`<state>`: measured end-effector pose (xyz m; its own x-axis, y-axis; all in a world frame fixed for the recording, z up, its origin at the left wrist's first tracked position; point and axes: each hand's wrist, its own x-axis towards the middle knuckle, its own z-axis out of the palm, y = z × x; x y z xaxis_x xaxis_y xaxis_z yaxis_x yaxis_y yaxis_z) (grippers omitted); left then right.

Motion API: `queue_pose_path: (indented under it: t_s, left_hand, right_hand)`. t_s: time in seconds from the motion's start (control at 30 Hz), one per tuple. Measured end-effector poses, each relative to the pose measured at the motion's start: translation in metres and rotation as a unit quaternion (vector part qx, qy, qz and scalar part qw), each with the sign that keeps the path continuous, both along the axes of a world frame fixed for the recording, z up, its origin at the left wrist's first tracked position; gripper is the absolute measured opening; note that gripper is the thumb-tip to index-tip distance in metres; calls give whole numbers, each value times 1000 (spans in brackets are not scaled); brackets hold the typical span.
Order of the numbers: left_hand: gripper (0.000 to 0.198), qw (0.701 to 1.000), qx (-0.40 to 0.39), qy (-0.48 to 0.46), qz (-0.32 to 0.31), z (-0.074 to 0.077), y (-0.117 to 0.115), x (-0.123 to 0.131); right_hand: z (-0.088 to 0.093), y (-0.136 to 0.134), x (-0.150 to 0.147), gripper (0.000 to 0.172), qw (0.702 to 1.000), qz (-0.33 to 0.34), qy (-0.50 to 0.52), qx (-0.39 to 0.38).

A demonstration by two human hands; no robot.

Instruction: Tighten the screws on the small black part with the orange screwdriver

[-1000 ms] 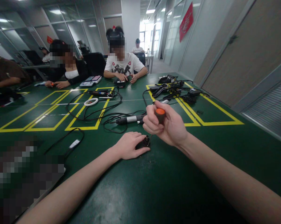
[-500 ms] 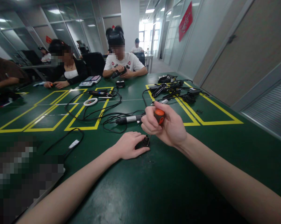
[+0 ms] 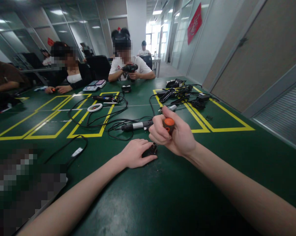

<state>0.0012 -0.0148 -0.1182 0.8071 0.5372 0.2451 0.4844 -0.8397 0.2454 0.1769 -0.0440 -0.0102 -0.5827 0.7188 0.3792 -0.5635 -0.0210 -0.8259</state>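
Note:
My right hand is wrapped around the orange-and-black handle of a screwdriver. Its fist is raised just above the table, and most of the shaft is hidden behind the fingers. Beneath it and slightly to the left lies a small black part with a short round post standing up. My left hand rests on the table and holds this part between thumb and fingers. The palm and fingers cover much of the part, so its full shape is hidden. Whether the screwdriver tip touches it, I cannot tell.
A corded black-and-silver electric screwdriver lies behind my hands. Tangled black cables and tools sit at the back right, a white ring at the back left. Across the green table, a person holds a black drill.
The screwdriver handle has turned a little in my right hand. My left hand stays in place on the black part. Across the table, the person has raised the drill upright.

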Motion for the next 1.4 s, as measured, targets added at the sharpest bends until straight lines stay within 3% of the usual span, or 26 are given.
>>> queue_pose_path:
  t_s: [0.2, 0.4, 0.63, 0.83, 1.07, 1.27, 1.4]
  left_hand:
    - [47, 1000, -1, 1, -1, 1, 0, -1]
    - [45, 1000, -4, 21, 1, 3, 0, 0]
    - [45, 1000, -3, 19, 1, 3, 0, 1]
    - [44, 1000, 1, 21, 1, 3, 0, 1]
    - [43, 1000, 2, 22, 2, 4, -1, 2]
    - [42, 1000, 9, 20, 4, 4, 0, 1]
    - [43, 1000, -1, 13, 1, 1, 1, 0]
  right_hand:
    - [-1, -1, -1, 36, 1000, -20, 13, -4]
    - [3, 4, 1, 55, 998, -53, 2, -17]
    - [2, 2, 0, 36, 997, -77, 19, -24]
    - [2, 5, 0, 54, 997, -78, 4, -25]
    - [-1, 2, -2, 39, 996, -88, 20, -21]
    - [1, 4, -1, 64, 996, -84, -6, -11]
    - [0, 2, -1, 54, 998, -68, 13, -11]
